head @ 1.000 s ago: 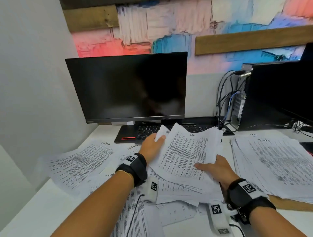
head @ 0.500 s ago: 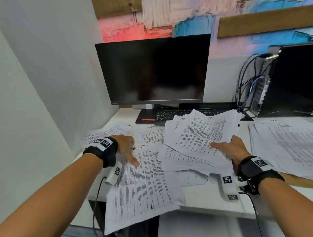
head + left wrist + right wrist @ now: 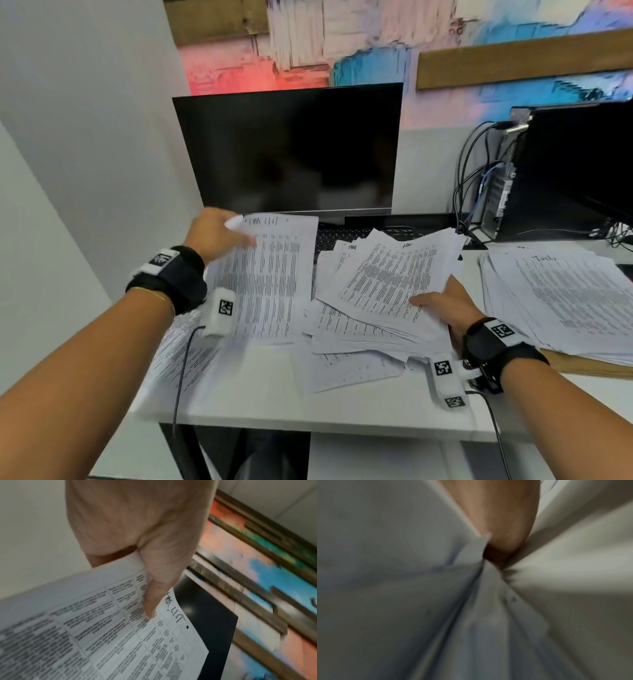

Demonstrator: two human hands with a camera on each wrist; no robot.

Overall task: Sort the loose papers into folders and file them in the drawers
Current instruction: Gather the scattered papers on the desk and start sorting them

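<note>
My left hand [image 3: 219, 233] pinches the top left corner of a printed sheet [image 3: 270, 277] with a handwritten heading and holds it lifted above the desk; the left wrist view shows the thumb [image 3: 150, 604] pressed on that sheet [image 3: 102, 635]. My right hand [image 3: 442, 305] grips the near edge of a fanned bundle of printed papers [image 3: 390, 277], thumb on top, fingers hidden beneath. The right wrist view is blurred, with only paper [image 3: 402, 588] and part of the hand visible. More loose sheets [image 3: 346, 363] lie under the bundle on the white desk [image 3: 274, 404].
A dark monitor [image 3: 291, 150] and a keyboard [image 3: 342, 234] stand behind the papers. At the right lies a tall stack of papers [image 3: 561, 301] on a brown folder [image 3: 589, 366], with a computer tower [image 3: 565, 171] and cables [image 3: 472, 178] behind. A wall closes the left side.
My left hand left the bundle, reached to the loose sheets at the left and lifted one by its top corner. The right hand kept hold of the bundle.
</note>
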